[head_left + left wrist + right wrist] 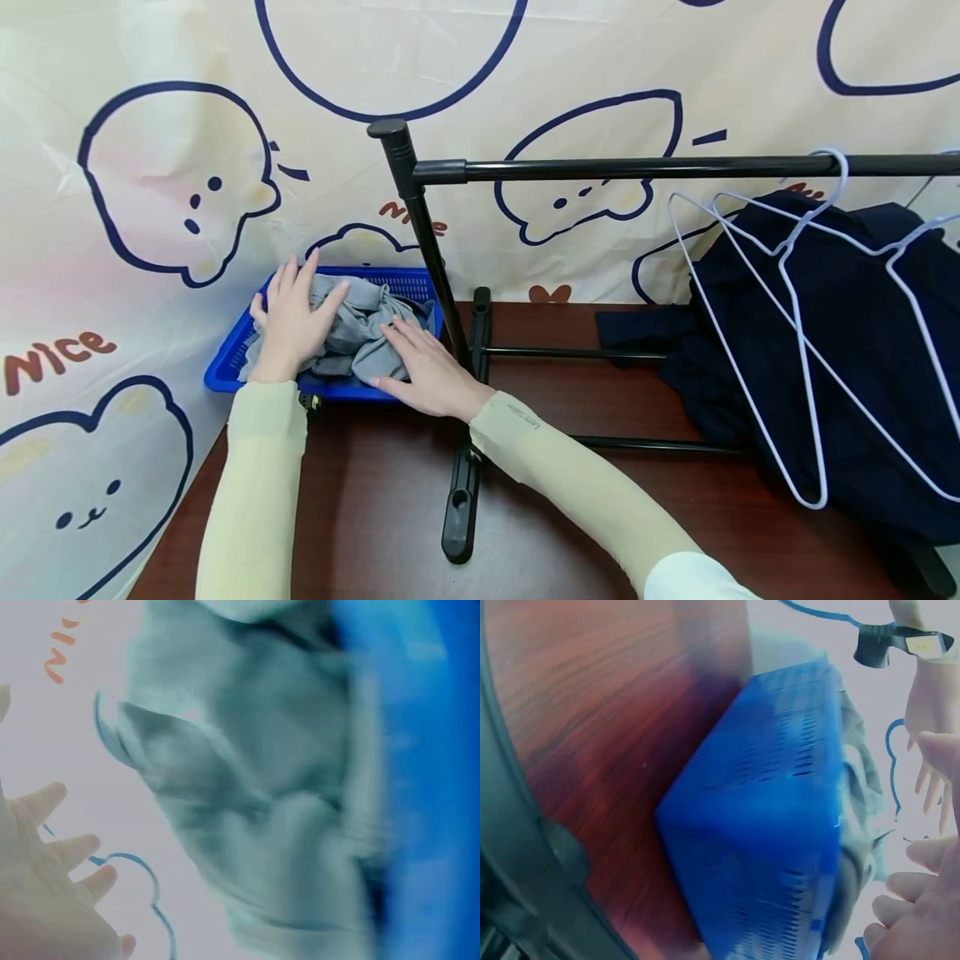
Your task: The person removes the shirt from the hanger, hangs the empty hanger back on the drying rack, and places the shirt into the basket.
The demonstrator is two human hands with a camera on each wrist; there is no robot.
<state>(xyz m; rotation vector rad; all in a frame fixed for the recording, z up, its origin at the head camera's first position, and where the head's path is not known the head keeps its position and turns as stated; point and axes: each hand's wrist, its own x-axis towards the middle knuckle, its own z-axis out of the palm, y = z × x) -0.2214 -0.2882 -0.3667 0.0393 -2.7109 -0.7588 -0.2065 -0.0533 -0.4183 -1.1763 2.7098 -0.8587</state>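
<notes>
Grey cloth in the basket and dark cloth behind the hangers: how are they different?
The grey cloth is lighter; the dark cloth is nearly black. The grey cloth sits in the blue basket, the dark cloth outside it. Both look rumpled.

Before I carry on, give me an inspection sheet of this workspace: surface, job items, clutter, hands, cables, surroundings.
Surface: dark reddish-brown tabletop, wood-grained.
Job's things: blue basket with perforated sides, holding crumpled gray cloth.
Clutter: black rack with white hangers; dark clothing heaped at the right.
Hands: left hand over the basket's left part, fingers spread; right hand at its right front; contact with the cloth unclear.
Cables: nothing seen.
Surroundings: pale cartoon-print backdrop.
</notes>
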